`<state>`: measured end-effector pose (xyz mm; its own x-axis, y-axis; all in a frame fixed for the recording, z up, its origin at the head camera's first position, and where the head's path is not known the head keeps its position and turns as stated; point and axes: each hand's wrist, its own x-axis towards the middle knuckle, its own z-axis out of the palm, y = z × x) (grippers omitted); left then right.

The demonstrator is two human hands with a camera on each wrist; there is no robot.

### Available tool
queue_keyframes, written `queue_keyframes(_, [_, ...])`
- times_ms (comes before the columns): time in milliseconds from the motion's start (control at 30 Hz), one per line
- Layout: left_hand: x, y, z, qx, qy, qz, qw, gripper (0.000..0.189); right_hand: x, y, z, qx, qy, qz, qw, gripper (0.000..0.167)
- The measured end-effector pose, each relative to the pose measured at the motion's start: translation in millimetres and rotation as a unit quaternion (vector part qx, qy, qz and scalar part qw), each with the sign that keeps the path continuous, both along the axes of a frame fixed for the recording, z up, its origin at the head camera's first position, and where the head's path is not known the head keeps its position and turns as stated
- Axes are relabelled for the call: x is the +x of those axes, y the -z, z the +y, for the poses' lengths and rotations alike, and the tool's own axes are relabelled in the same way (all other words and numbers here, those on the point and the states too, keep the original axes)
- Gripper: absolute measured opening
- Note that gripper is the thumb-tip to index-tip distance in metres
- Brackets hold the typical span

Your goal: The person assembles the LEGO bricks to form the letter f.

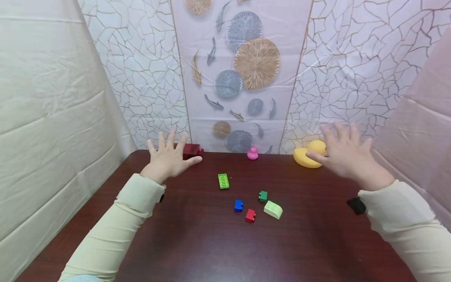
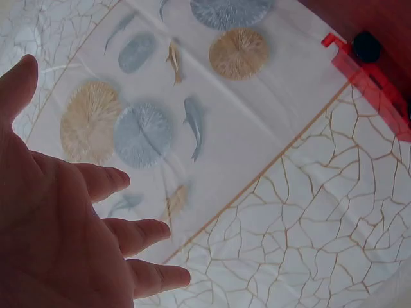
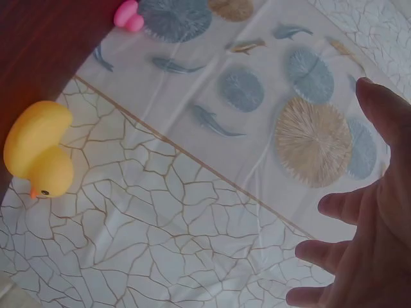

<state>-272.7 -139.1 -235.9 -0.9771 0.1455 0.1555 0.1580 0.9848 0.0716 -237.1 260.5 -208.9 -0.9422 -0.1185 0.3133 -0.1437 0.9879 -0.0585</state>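
Observation:
Both hands are raised with fingers spread, and neither holds anything. In the head view the left hand (image 1: 166,158) overlaps a red toy vehicle (image 1: 192,150) at the table's back edge; the left wrist view shows that toy (image 2: 379,90) with a black wheel. The right hand (image 1: 350,156) overlaps a large yellow rubber duck (image 1: 306,157), seen whole in the right wrist view. Between the hands lie a bright green block (image 1: 223,181), a dark green block (image 1: 263,196), a blue block (image 1: 238,205), a red block (image 1: 250,216) and a pale green curved block (image 1: 273,210).
A small pink duck (image 1: 252,153) sits at the back edge of the dark wooden table (image 1: 197,243). Behind it hangs a patterned cloth (image 1: 243,113) with fish and round shapes. Pale cloth walls (image 1: 53,117) stand at both sides.

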Motion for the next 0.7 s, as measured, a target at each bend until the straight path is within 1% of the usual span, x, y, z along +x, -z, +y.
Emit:
queue_keyframes(167, [0.9, 7.1, 4.4, -0.004, 0.004, -0.002, 1.0000, 0.095, -0.8, 8.0, 1, 0.003, -0.008, 0.011, 0.9999, 0.090])
queue_keyframes(367, [2.9, 13.5, 9.9, -0.001, 0.006, 0.003, 1.0000, 0.091, -1.1, 20.3, -1, 0.002, -0.020, 0.026, 0.9995, 0.081])
queue_keyframes(500, [3.8, 21.0, 14.9, 0.001, 0.008, 0.014, 0.9999, 0.088, -2.1, 29.4, -2, 0.014, -0.028, 0.028, 0.9991, 0.079])
queue_keyframes(700, [6.4, 32.6, 24.4, 0.001, 0.006, 0.014, 0.9999, 0.084, -3.6, 42.5, -6, 0.018, -0.041, 0.024, 0.9987, 0.076])
